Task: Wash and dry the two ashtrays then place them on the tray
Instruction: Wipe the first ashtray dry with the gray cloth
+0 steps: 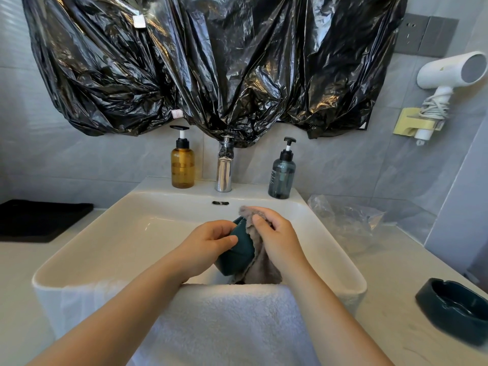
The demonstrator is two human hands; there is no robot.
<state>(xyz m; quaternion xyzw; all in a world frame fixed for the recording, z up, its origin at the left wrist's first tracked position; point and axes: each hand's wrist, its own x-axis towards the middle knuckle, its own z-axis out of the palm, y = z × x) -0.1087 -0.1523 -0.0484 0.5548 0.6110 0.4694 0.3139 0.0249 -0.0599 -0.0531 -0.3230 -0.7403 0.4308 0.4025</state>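
Observation:
Over the white sink [111, 233], my left hand [208, 241] grips a dark green ashtray [237, 249], held tilted on its edge. My right hand [277, 236] holds a grey cloth [261, 265] against the ashtray's inner side; the cloth hangs down below the hand. A second dark green ashtray [454, 307] sits upright on the counter at the right. A black tray [39, 220] lies on the counter at the far left.
A white towel [224, 320] drapes over the sink's front rim. Behind the basin stand a chrome tap [224, 170], an amber pump bottle [182, 165] and a grey pump bottle [282, 175]. A crumpled clear plastic bag [348, 220] lies right of the sink.

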